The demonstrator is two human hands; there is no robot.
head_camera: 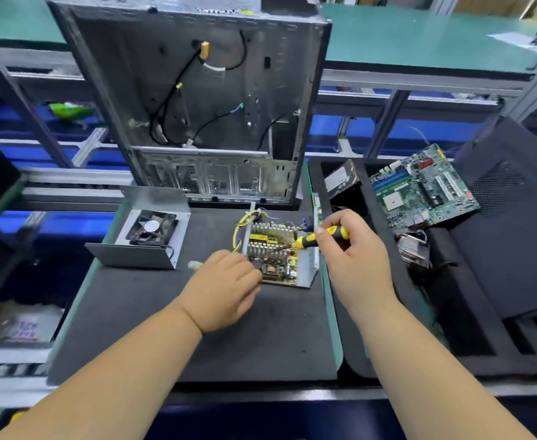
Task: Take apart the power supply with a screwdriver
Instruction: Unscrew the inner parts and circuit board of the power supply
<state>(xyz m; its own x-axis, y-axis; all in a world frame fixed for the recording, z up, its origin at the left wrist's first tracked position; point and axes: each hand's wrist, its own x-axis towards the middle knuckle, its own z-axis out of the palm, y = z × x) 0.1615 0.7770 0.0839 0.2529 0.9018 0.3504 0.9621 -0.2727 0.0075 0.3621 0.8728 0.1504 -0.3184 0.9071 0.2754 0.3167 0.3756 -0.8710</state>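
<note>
The opened power supply point(278, 255) lies on the black mat point(197, 328), its circuit board, heat sinks and yellow wires exposed in a metal base. My right hand point(352, 258) grips a yellow-and-black screwdriver point(316, 238), whose tip points left and down onto the board. My left hand point(225, 287) rests against the supply's left front corner with curled fingers touching the board's edge. The removed metal cover with its black fan point(151, 231) sits to the left on the mat.
An empty computer case point(203, 100) stands upright behind the mat. To the right, a black tray point(451, 328) holds a green motherboard point(422, 188), a hard drive point(343, 179) and a heat sink. A dark side panel point(514, 217) leans at far right. A small white connector point(194, 265) lies near my left hand.
</note>
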